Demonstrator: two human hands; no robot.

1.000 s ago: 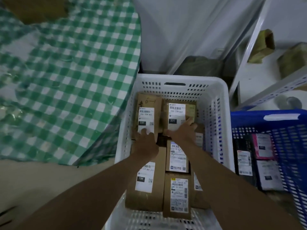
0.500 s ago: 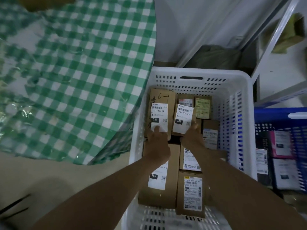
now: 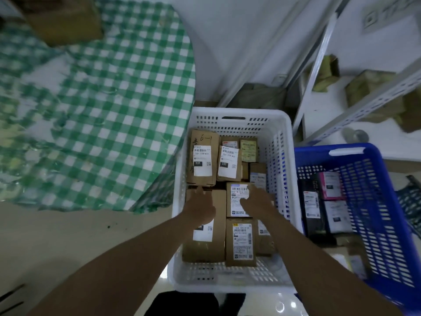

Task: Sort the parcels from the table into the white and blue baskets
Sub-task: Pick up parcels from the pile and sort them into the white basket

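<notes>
White basket on the floor, just right of the table with the green checked cloth; blue basket just beside it on the right.

Parcels in the white basket: brown cardboard boxes lying flat, labels up, nearly all with the long axis running away from the viewer toward the far wall of the basket.
- Far left: tall box marked "6-1", white label reading 231.
- Beside it: second 231 box, turned slightly clockwise, its label skewed.
- Far right corner: small box with a yellowish label.
- Middle: box with a white and blue label.
- Near left: large box. Near centre: box with a yellow-topped label.

Blue basket holds dark flat parcels, one with a pink side, long axes also pointing away.

Hands: both forearms reach forward and down into the white basket.
- Left hand, back up, fingers fairly straight and pointing away, over the far end of the large near-left box, fingertips near the base of the "6-1" box. Holds nothing.
- Right hand, fingers spread and extended, over the right edge of the middle box. Nothing gripped. Contact cannot be judged; some blur.

Metal shelving behind the blue basket carries loose cardboard boxes.
</notes>
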